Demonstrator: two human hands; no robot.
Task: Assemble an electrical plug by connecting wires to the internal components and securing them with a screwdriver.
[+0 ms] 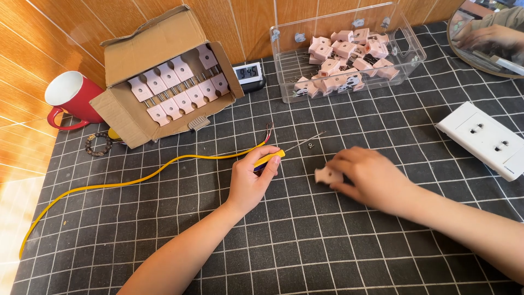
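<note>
My left hand (252, 179) grips a yellow-handled screwdriver (271, 157) whose thin metal shaft points up and right over the black grid mat (305, 240). My right hand (367, 175) is closed on a small pink plug piece (327, 175) resting on the mat, just right of the screwdriver. A tiny dark nut or screw (311, 145) lies near the shaft's tip. A yellow cable (136, 180) with bared red wire ends (268, 131) runs from the left edge to the spot above my left hand.
An open cardboard box (158, 38) of pink plug parts lies at the back left beside a red mug (71, 98) and a bead bracelet (98, 143). A clear plastic bin (404, 43) holds several more pink plugs. Small digital clock (248, 72), white wall socket (488, 139), round mirror (488, 35).
</note>
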